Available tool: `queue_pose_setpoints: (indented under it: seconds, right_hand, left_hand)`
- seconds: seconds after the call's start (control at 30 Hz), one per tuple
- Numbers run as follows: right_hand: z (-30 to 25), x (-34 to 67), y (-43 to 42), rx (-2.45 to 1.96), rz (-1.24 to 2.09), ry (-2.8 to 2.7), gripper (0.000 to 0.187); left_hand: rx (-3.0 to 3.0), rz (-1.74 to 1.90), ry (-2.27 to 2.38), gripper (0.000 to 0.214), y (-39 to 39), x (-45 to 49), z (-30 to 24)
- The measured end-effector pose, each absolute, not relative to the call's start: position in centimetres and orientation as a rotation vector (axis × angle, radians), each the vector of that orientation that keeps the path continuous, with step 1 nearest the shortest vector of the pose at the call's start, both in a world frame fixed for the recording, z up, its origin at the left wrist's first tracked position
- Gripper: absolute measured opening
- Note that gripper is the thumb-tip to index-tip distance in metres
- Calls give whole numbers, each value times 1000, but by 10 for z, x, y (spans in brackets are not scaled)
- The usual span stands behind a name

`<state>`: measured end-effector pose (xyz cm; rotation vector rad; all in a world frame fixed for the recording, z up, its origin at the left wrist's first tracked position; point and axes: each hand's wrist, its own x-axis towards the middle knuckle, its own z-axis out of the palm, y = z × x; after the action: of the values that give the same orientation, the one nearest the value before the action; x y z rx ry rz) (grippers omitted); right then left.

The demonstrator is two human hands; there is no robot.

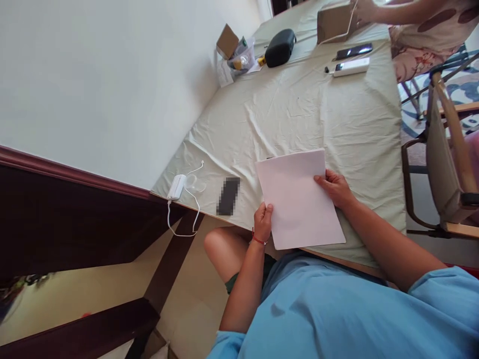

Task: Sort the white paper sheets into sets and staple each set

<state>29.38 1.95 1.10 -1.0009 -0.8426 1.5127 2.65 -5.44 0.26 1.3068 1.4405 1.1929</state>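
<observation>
- Clock centred on the paper, 12 at the top of the view.
- Left hand [263, 222], at 8: nearly closed, pinching the paper's left edge; thumb on the upper face, other fingers curled, partly hidden. Red bracelet [259, 240] on the wrist.
- Right hand [337, 188], near 3: part-closed on the right edge, thumb on the upper face, remaining fingers mostly hidden by the palm and paper.
- Paper [299, 199]: between both hands, in front of the torso, at the near edge of the table. White with a faint pink cast, face blank, slightly bowed, top tilted a little left. One sheet or several: cannot tell.
- Paper covers part of the tablecloth [292, 114], which is pale and creased. A small dark bit shows behind the top edge near 11; identity unclear.
- At 9: dark phone [228, 197], blurred out, near the left hand; farther out, white charger [176, 187], its cable looping off the table edge.
- At 11, well apart: filled plastic basket [245, 57].
- At 12: black case [280, 48].
- At 1: white power bank [352, 67], black phone [354, 51], then cardboard box [334, 24] with a co-worker's hand [366, 10] at it.
- Between 2 and 3: chair [447, 149], beside the table.
</observation>
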Motion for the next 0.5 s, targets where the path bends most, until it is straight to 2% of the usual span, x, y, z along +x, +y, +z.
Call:
queue_pose_setpoints:
  seconds: [0.23, 0.5]
  right_hand:
    - [13, 293, 16, -983, 1495, -898, 45]
    - [26, 285, 22, -1168, 1425, -1025, 42]
  left_hand:
    - [1296, 1235, 1444, 47, -53, 28, 3]
    - [1033, 1364, 1451, 51, -57, 32, 8]
